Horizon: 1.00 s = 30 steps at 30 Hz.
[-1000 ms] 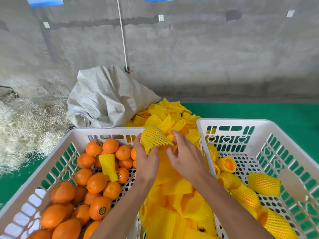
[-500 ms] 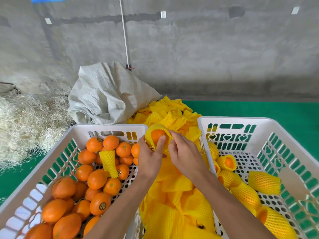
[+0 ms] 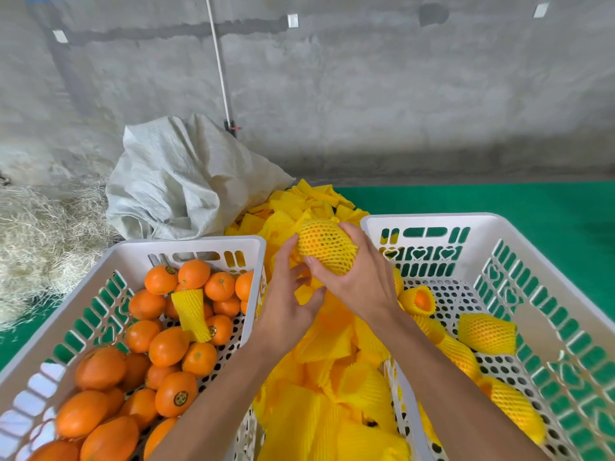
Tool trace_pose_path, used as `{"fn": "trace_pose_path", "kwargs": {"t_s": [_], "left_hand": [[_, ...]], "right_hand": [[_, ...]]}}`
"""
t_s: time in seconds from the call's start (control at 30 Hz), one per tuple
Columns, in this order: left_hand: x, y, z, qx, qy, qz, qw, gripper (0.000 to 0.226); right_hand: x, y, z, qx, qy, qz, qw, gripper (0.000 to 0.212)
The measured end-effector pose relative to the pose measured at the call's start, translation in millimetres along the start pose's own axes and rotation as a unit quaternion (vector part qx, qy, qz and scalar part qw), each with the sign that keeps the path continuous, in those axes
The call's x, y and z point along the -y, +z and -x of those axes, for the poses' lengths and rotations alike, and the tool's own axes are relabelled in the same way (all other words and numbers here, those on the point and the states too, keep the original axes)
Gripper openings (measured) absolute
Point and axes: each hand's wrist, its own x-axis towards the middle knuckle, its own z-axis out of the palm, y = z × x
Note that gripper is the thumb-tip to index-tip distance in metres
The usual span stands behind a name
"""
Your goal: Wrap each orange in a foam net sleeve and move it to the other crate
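An orange wrapped in a yellow foam net sleeve (image 3: 324, 246) sits in my right hand (image 3: 359, 277), whose fingers curl round it above the gap between the two crates. My left hand (image 3: 288, 304) is just left of and below it, fingers relaxed, fingertips near the sleeve's left end, holding nothing. The left white crate (image 3: 186, 242) holds several bare oranges (image 3: 168, 346) and one loose sleeve (image 3: 193, 314). The right white crate (image 3: 429, 219) holds several wrapped oranges (image 3: 486, 332).
A heap of loose yellow foam sleeves (image 3: 332, 394) fills the gap between the crates and runs to the far side. A grey woven sack (image 3: 186, 178) and straw (image 3: 40, 234) lie at the back left. Green flooring (image 3: 499, 197) and a concrete wall are behind.
The sleeve has been pulled fully over the orange, whose bare top no longer shows. My right hand has taken the wrapped orange and shifted it rightward; my left hand has let go.
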Motion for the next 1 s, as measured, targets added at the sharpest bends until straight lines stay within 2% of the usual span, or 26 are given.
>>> {"fn": "trace_pose_path", "kwargs": {"t_s": [0.07, 0.1, 0.2, 0.27, 0.37, 0.5, 0.57, 0.67, 0.73, 0.8, 0.9, 0.97, 1.0], "left_hand": [[2, 0, 2, 0.000, -0.008, -0.030, 1.000, 0.084], [4, 0, 3, -0.001, -0.018, -0.047, 0.999, 0.081], [10, -2, 4, -0.003, -0.057, -0.082, 0.995, 0.076], [10, -2, 3, 0.000, -0.079, -0.092, 0.993, 0.073], [9, -2, 2, 0.014, -0.093, -0.118, 0.988, 0.069], [11, -3, 3, 0.038, -0.100, -0.141, 0.984, 0.065], [12, -3, 3, 0.052, -0.104, -0.146, 0.982, 0.064], [13, -3, 3, 0.066, -0.110, -0.146, 0.981, 0.064], [13, -3, 3, 0.066, -0.111, -0.143, 0.981, 0.064], [12, -4, 2, 0.065, -0.109, -0.143, 0.982, 0.061], [13, -4, 1, 0.068, -0.104, -0.166, 0.978, 0.047], [15, -2, 2, 0.120, -0.113, -0.207, 0.964, 0.043], [16, -1, 4, 0.155, -0.123, -0.232, 0.953, 0.048]], "right_hand": [[-11, -9, -8, -0.051, -0.037, 0.063, 0.996, 0.076], [-18, -14, -14, -0.076, -0.027, 0.075, 0.994, 0.075], [-47, -28, -26, -0.142, 0.043, 0.095, 0.984, 0.074], [-69, -34, -26, -0.151, 0.091, 0.132, 0.976, 0.073], [-96, -34, -13, -0.099, 0.183, 0.166, 0.964, 0.072], [-122, -21, 8, 0.085, 0.302, 0.225, 0.922, 0.068], [-126, -14, 11, 0.160, 0.321, 0.230, 0.905, 0.067], [-123, -12, 8, 0.171, 0.322, 0.228, 0.903, 0.068], [-118, -14, 6, 0.165, 0.309, 0.241, 0.905, 0.064], [-109, -18, 1, 0.115, 0.261, 0.244, 0.927, 0.058], [-78, -23, -15, -0.035, 0.099, 0.168, 0.980, 0.041], [-50, -24, -23, -0.106, -0.034, 0.114, 0.987, 0.027], [-36, -21, -24, -0.112, -0.087, 0.103, 0.985, 0.022]]}}
